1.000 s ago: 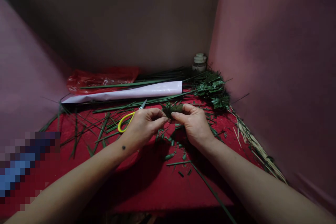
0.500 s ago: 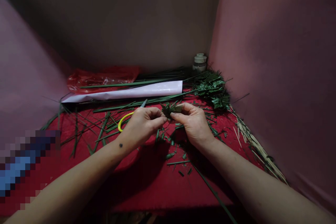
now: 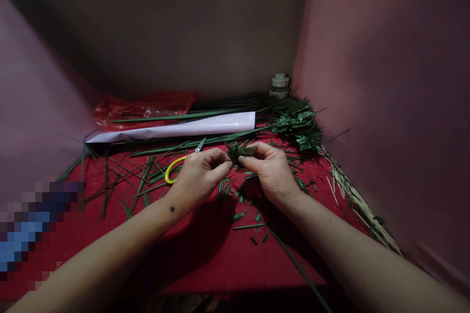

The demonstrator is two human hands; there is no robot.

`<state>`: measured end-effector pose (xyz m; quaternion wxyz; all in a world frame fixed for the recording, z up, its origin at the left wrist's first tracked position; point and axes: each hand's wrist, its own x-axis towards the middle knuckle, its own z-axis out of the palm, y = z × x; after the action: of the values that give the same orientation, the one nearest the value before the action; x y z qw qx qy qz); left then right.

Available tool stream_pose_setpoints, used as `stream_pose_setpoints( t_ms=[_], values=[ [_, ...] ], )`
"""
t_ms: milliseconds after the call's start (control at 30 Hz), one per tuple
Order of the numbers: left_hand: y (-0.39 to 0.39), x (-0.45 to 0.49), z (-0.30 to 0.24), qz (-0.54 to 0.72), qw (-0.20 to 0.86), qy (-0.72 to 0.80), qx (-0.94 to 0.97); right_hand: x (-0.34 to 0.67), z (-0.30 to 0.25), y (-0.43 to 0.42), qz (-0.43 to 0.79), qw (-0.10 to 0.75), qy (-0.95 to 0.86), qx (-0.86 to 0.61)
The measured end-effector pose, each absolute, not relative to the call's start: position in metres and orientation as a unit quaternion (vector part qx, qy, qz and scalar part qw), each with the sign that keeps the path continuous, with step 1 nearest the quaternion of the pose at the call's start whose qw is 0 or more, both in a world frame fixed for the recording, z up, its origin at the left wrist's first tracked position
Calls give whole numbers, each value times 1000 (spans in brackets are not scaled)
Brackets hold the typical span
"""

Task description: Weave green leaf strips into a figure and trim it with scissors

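Note:
A small folded green leaf piece (image 3: 238,151) is pinched between both my hands just above the red cloth (image 3: 205,249). My left hand (image 3: 200,176) has its fingers curled, fingertips pressed on the piece's left side. My right hand (image 3: 270,170) grips its right side with thumb and fingers closed. Yellow-handled scissors (image 3: 175,167) lie on the cloth right behind my left hand. Cut green leaf bits (image 3: 240,215) are scattered below my hands.
A rolled white sheet (image 3: 176,129) and long green leaf strips (image 3: 172,117) lie at the back, with a red plastic bag (image 3: 139,106) behind them. A pile of finished green leaf pieces (image 3: 299,124) and a small jar (image 3: 279,86) sit at the back right. Pale sticks (image 3: 360,208) run along the right wall.
Both hands have stayed together on the leaf piece, shifting very slightly away from me; the fingers have worked a little on it. Nothing else has moved.

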<state>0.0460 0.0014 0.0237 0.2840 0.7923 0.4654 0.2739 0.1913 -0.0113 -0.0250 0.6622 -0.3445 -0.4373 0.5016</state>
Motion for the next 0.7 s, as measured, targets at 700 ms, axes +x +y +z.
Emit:
stream_pose_setpoints(
  t_ms=[700],
  values=[
    [5, 39, 16, 279, 182, 434, 837, 191, -26, -10, 519, 640, -441, -357]
  ],
)
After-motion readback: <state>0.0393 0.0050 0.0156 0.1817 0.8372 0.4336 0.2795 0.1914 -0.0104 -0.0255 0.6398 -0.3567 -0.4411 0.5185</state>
